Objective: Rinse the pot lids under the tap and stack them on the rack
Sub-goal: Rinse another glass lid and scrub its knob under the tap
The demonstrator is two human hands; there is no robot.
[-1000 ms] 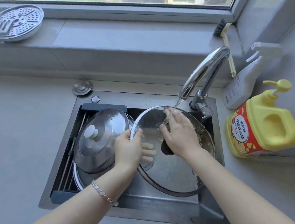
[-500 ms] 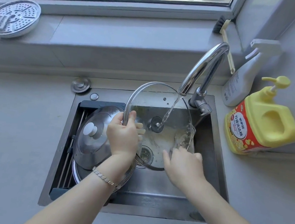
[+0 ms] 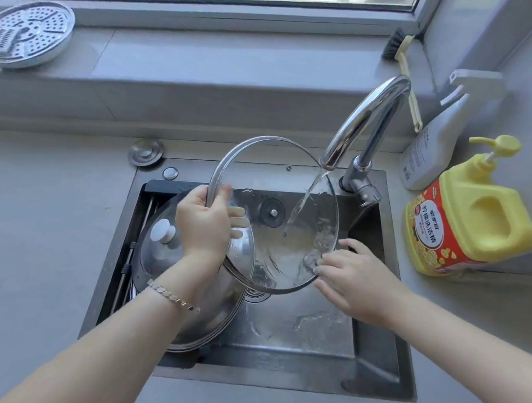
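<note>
Head view, glass lid (image 3: 271,213), Chinese-lettered soap bottle (image 3: 476,223)

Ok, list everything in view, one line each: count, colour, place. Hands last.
glass lid: one, clear with steel rim, tilted under the running tap
steel lid: one on top, silver with white knob, on the rack; rims beneath, count unclear
rack: one, dark, across the sink's left side
tap: one, chrome, behind the sink
sink: one, dark steel, set in the grey counter
steamer plate: one, silver, left on the windowsill
brush: one, black bristles, windowsill's right end
spray bottle: one, white, right of tap
pump bottle: one, yellow, right counter
round cap: one, silver, behind the sink
left hand: grips the glass lid's rim; bracelet on wrist
right hand: straight fingers touch the lid's lower edge
</note>
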